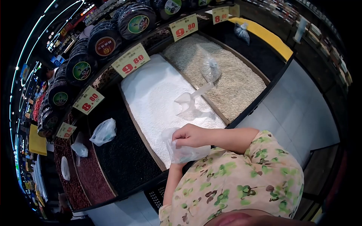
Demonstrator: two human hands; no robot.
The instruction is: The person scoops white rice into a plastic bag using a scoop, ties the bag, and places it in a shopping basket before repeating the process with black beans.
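Note:
My right hand is closed on a thin clear plastic bag, gripping it near its upper left part. The bag hangs in front of my left hand, whose fingers are hidden behind or inside the plastic. Both hands are over the near edge of a bin of white grain. Just beyond them a clear plastic scoop lies on that grain, its handle reaching across the divider toward a bin of beige grain.
A knotted bag lies on the beige grain. Left are bins of black grain and reddish beans, with plastic bags on top. Price cards and round dark packages line the back. A dark rim edges the bins.

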